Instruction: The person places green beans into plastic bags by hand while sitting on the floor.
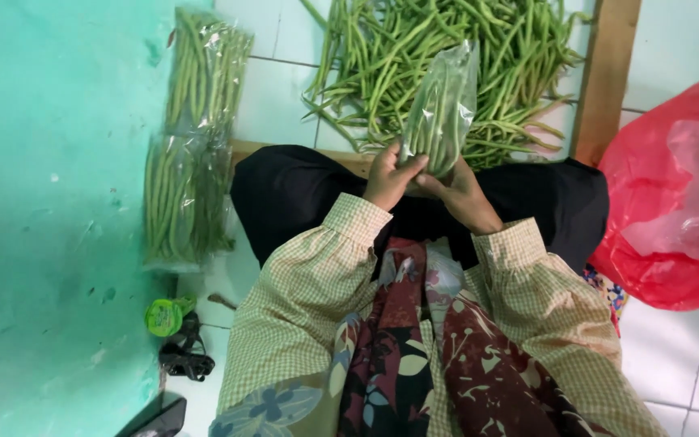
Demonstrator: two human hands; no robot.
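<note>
Bag (442, 109) of green beans stands upright over the lap, long axis running far from the fingers. Left hand (390, 174) and right hand (464, 194) both pinch its near end; loose beans (414, 48) lie beyond.

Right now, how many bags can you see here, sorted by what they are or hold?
Clear bags packed with green beans, leaning by the green wall: 2
Clear bag of beans held by left hand and right hand: 1
Red plastic bag: 1
Total: 4 bags. The loose bean pile is unbagged.
</note>
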